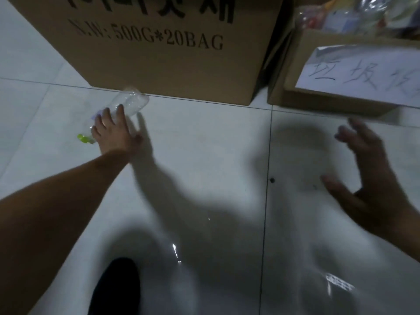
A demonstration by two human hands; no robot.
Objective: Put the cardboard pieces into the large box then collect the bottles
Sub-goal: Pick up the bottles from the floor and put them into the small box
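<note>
A clear plastic bottle (130, 103) with a green cap lies on the white floor tiles, just in front of the large cardboard box (159, 53) printed with black lettering. My left hand (114, 130) rests over the bottle's middle, fingers curled around it. My right hand (372, 173) hovers at the right with fingers spread and nothing in it, below a smaller cardboard box (318, 92). No loose cardboard pieces are in view.
The smaller box at the upper right carries a white handwritten paper label (363, 71) and holds plastic bags and wrappers (341, 14). A dark foot (116, 289) shows at the bottom. The tiled floor (216, 155) stretches between both hands.
</note>
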